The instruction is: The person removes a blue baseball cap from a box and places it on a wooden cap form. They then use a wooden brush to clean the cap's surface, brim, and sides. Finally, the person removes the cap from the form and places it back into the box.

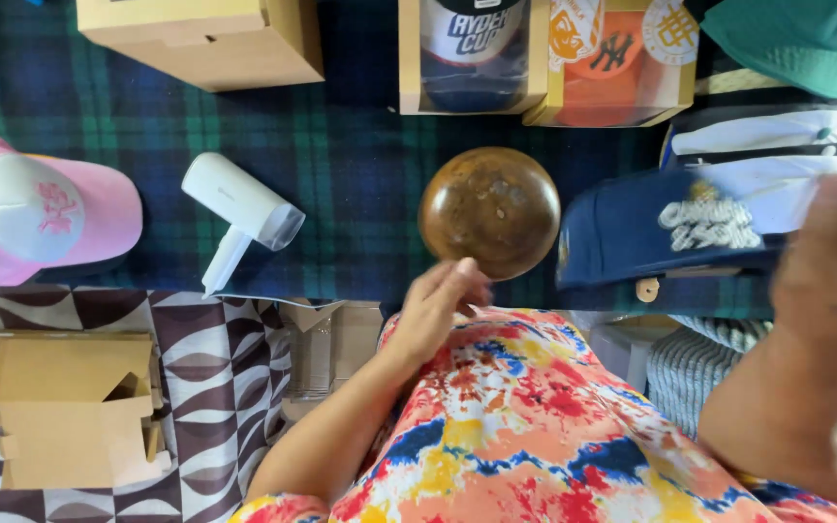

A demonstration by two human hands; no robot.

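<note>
My left hand (438,305) hovered loosely curled and empty at the near rim of the wooden dome (489,211), which sat mid-table on the plaid cloth (341,145). My right hand (830,261), blurred at three o'clock, lay against the navy cap (661,228); whether it gripped the brim I could not tell. To do this well, I judged, I should steady the dome first and keep the cap's crown uncrushed. The white dryer (239,208) lay at nine o'clock of the dome.

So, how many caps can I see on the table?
4 clearly: pink cap at left, navy cap by the right hand, white cap behind it, green cap top right. Boxes may hide more.
</note>
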